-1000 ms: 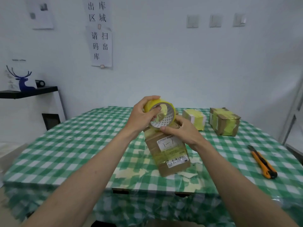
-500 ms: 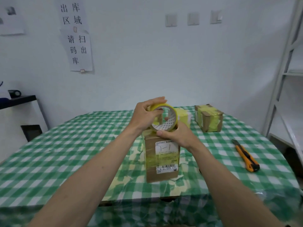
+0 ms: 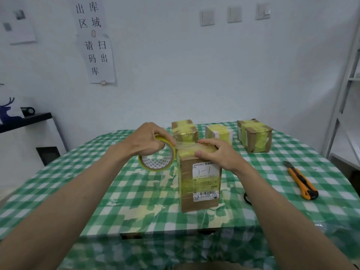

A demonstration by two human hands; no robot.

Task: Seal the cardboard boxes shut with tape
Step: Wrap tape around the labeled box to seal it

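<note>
A tall brown cardboard box with a white label stands upright on the green checked table. My right hand lies on the box's top, fingers pressing a strip of clear yellowish tape down onto it. My left hand grips the yellow tape roll just left of the box's top edge. The strip runs from the roll onto the box top.
Three taped boxes stand behind: one right behind the tall box, a small white one, a brown one at the right. An orange utility knife lies on the right. White shelving stands at the far right.
The roll has come down from above the box to its left side, pulling tape out. My right hand has moved from the roll onto the box top.
</note>
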